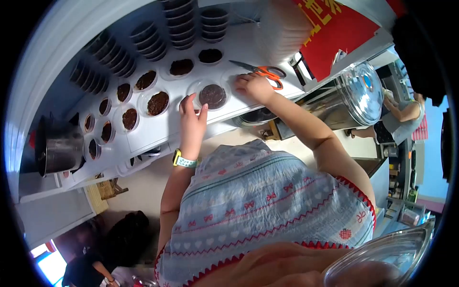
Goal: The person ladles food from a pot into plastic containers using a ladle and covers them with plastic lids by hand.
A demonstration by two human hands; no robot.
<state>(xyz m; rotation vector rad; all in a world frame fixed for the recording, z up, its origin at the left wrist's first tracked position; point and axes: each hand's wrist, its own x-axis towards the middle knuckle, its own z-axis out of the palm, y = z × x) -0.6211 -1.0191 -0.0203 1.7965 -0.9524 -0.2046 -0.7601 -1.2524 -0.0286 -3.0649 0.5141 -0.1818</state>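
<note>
My left hand (192, 125) is at the front edge of the white counter, thumb and fingers apart, beside a round clear tub (213, 97) with dark brown contents that looks lidded. The fingertips reach its near rim; I cannot tell how firmly they touch. My right hand (253, 89) rests just right of that tub with its fingers curled together. Under them is a faint clear round edge, too indistinct to name. Orange-handled scissors (270, 72) lie right behind this hand. Several open tubs of dark brown paste, such as one tub (158, 103), stand in rows leftward.
Tall stacks of filled tubs (180, 24) line the back. Stacked clear lids (282, 28) stand back right, near a red banner (334, 38). A metal pot (60, 146) is at the left end. A large lidded steel vessel (334, 105) stands right; another person (404, 117) is beyond.
</note>
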